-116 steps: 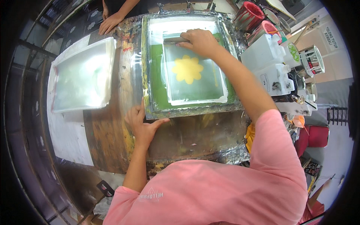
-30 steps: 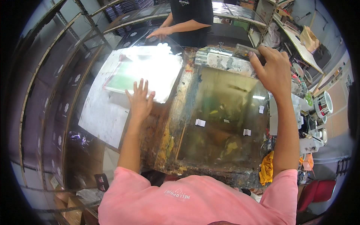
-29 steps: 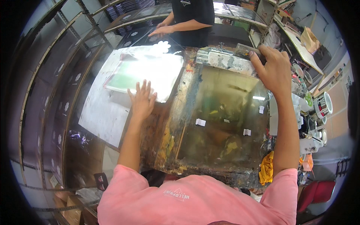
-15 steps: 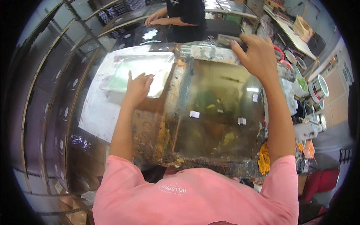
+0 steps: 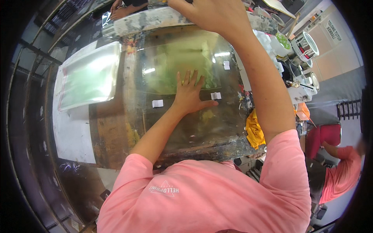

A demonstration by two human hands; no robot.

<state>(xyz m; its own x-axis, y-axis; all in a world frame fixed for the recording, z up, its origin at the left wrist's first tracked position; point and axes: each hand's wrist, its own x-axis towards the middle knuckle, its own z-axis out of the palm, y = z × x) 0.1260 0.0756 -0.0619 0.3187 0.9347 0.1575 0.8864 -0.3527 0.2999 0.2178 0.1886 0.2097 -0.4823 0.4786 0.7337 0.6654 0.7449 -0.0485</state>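
My left hand [image 5: 189, 93] lies flat with fingers spread on a clear plastic sheet [image 5: 161, 83]. The sheet rests on a dark, glossy board [image 5: 167, 132], near small folded white tabs [image 5: 157, 103]. At the top edge my right hand [image 5: 217, 13] is at a paint-stained frame bar [image 5: 136, 22], which appears raised over the board's far side. Its thumb stretches left, while its other fingers are mostly cut off by the picture edge. Left of the board, a shiny stack of clear sheets [image 5: 89, 75] sits on white paper [image 5: 74, 134].
Paint tins [image 5: 305, 46] and tubs crowd the right side, above a yellow cloth [image 5: 254, 130]. A slatted metal rack [image 5: 29, 66] stands at left. Another person's hand [image 5: 118, 13] shows at upper left; a person in pink [image 5: 344, 174] is at lower right.
My left hand has moved from the stack to the board, where a clear sheet now lies. The view has shifted; the frame bar appears larger and closer. A person has come into view at right.
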